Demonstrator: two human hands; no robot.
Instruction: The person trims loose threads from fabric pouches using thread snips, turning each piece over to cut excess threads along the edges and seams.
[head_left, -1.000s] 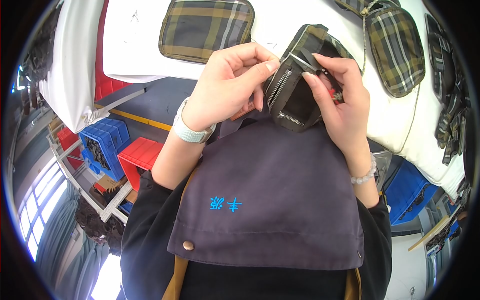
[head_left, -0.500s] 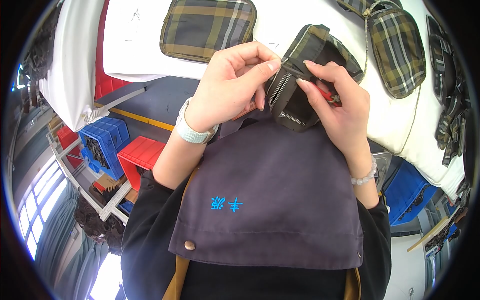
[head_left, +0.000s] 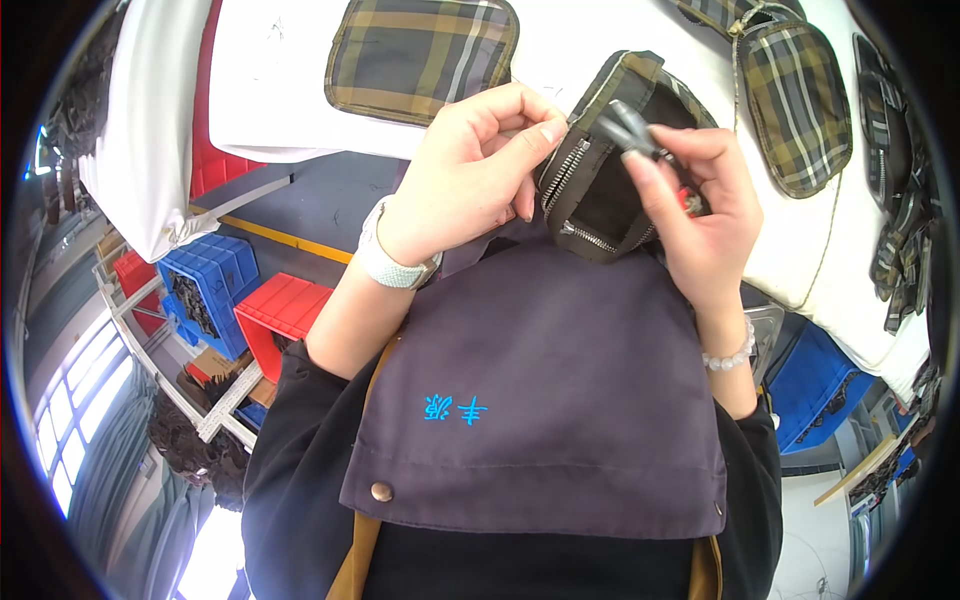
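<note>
A small dark pouch (head_left: 610, 190) with a silver zipper (head_left: 567, 178) and plaid trim lies at the table's near edge, partly over my apron. My left hand (head_left: 490, 160) is closed at its left edge, thumb and forefinger pinched together; any thread between them is too fine to make out. Held in my right hand (head_left: 700, 200) are thread snips (head_left: 628, 125) with a bit of red near the palm. Their metal blades, blurred by motion, point up and left over the pouch's opening.
A plaid panel (head_left: 420, 60) lies at the table's far left, and a plaid pouch (head_left: 797, 105) with a cord lies to the right. More plaid pieces (head_left: 900, 200) line the right edge. Blue (head_left: 208, 285) and red (head_left: 280, 318) crates stand below on the left, another blue crate (head_left: 815, 385) on the right.
My right hand has shifted right, away from my left fingers, and the snips' blades now show more. My left hand stays nearly in place at the pouch's edge.
</note>
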